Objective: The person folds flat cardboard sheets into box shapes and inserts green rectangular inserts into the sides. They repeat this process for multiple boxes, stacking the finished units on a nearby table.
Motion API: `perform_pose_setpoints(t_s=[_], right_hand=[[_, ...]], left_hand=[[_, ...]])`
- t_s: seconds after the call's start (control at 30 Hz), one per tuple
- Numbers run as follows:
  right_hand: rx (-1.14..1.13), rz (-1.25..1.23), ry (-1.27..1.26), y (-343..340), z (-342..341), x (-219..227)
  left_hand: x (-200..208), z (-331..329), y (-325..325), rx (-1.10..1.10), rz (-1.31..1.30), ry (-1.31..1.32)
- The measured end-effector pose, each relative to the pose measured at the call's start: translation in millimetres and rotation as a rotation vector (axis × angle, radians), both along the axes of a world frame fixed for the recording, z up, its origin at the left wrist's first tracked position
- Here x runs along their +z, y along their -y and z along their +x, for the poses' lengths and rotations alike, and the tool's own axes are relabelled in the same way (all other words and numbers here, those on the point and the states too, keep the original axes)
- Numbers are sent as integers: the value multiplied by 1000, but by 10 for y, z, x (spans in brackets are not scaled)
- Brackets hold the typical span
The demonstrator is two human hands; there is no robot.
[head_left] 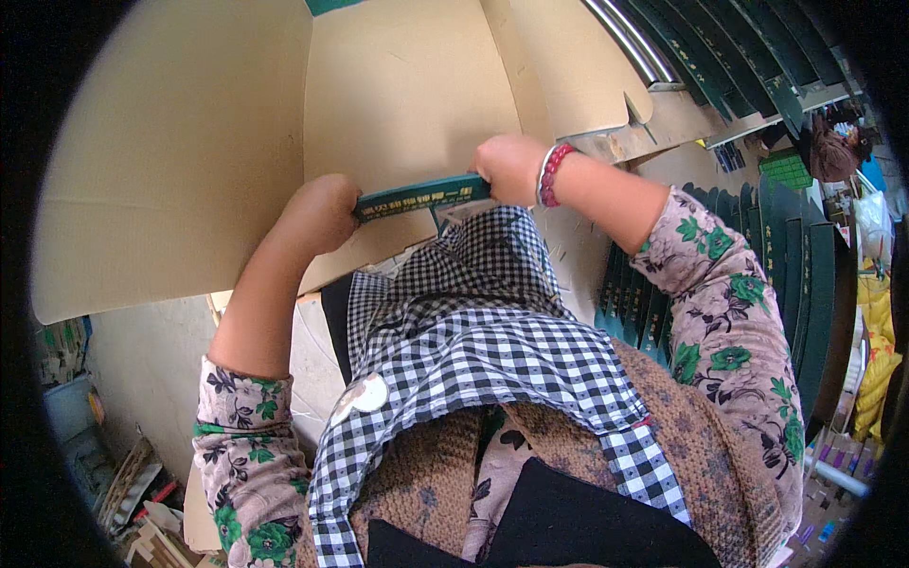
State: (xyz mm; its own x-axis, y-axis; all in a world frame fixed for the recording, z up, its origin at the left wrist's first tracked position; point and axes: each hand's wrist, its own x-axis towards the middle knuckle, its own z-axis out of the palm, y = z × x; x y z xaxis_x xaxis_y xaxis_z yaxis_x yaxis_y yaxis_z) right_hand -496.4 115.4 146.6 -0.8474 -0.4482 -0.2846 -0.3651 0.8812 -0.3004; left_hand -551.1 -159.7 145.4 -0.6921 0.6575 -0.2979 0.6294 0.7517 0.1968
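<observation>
Between my hands runs a dark green printed cardboard strip [421, 197], lettered in gold along its face. My left hand [324, 213] is closed round its left end, and my right hand [512, 168] grips the right end. Beyond and under the strip spreads a big brown cardboard sheet [402, 90] with raised, folded side panels, its plain inner face up. The strip lies along the near edge of this cardboard. Part of the strip's underside and its folds are hidden by my fingers and the checked apron.
Rows of dark green printed cardboard panels [729, 47] stand at the upper right, with more panels [772, 256] lower down. Metal tubes [632, 43] lie beside the cardboard. Yellow bundled material [876, 355] is at far right. Scrap pieces [156, 535] and a bucket [71, 407] sit at lower left.
</observation>
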Motion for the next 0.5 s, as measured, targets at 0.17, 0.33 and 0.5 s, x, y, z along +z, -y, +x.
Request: perform_pose_setpoints(t_s=[0.17,0.33,0.5], right_hand=[[153,-216,188,685,411,398],[-293,-804,-462,-240,268,923],[-848,-509,46,-1499,229,158]], left_hand=[[172,-266,540,-52,9,-219],[195,-638,1037,727,511,-353],[-356,-712,866,660,707,160]])
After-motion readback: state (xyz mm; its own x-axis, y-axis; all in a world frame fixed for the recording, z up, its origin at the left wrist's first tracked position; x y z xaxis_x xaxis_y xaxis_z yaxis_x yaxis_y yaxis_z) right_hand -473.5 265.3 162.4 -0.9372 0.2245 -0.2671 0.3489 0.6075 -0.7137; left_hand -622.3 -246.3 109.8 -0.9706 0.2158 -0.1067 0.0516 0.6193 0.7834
